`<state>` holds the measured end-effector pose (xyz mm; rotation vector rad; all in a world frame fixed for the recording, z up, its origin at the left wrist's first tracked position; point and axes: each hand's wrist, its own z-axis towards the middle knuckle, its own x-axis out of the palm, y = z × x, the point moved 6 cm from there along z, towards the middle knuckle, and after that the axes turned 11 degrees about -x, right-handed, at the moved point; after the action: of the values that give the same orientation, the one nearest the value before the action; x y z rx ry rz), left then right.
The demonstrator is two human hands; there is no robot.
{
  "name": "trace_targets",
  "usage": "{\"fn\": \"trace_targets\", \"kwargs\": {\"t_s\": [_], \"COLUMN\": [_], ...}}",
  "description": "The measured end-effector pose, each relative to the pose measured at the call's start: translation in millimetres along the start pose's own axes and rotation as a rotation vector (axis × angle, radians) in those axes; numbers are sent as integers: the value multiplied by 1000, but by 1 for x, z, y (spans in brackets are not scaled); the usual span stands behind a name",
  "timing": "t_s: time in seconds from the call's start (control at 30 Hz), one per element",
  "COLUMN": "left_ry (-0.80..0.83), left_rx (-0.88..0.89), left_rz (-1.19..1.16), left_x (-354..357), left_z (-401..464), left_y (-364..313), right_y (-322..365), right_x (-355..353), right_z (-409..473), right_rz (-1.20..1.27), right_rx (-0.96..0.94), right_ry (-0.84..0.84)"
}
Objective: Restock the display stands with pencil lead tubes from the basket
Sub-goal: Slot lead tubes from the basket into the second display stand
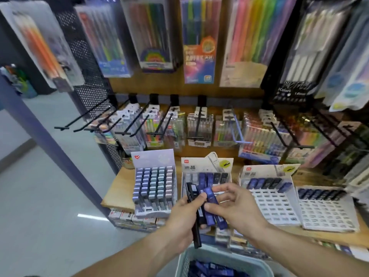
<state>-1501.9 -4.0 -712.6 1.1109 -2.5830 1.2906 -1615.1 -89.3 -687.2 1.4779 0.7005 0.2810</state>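
- My right hand (235, 204): thumb and forefinger pinch one blue translucent plastic lead tube (210, 196) near its upper end; the other fingers (225, 187) fan out loosely above it. I judge this tube is being drawn out of the bunch so it can go into a slot alone.
- My left hand (184, 218): fingers curled round a bunch of blue and black lead tubes (199, 212), held roughly upright. One long black tube (196, 234) hangs lower than the rest. Keeping the stock in the left hand likely spares a reach back down for every tube.
- Both hands hover in front of the middle white cardboard display stand (206, 168), which has dark tubes standing in its back row; its front rows are hidden behind my hands.
- To the right, two more white slotted display stands (273, 204) (327, 214) have only their back rows filled and many open slots. These look like the ones to fill.
- Left of centre, a grey-blue stand (154, 188) looks full.
- All stands sit on the wooden shelf (117, 188).
- Pale plastic basket (219, 258) at the bottom edge, just below my hands, holding more blue tubes (209, 269).
- Behind: packs of coloured pens (199, 126) on black hooks.
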Motion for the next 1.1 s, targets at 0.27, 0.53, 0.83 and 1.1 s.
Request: {"fn": "trace_targets", "kwargs": {"t_s": [0.27,0.53,0.83,1.1], "left_ry": [-54,-86,-204,-197], "left_rx": [-55,-85,-109,-134], "left_rz": [-24,-64,9,7], "left_x": [-14,-23,-42,-41], "left_z": [26,35,49,52], "left_y": [10,9,23,25], "right_y": [-26,-37,-41,-44], "right_x": [13,19,9,6], "right_z": [24,47,76,99], "right_rz": [-13,20,-264,-612], "right_rx": [174,184,-53,-306], "right_ry": [76,196,13,-35]}}
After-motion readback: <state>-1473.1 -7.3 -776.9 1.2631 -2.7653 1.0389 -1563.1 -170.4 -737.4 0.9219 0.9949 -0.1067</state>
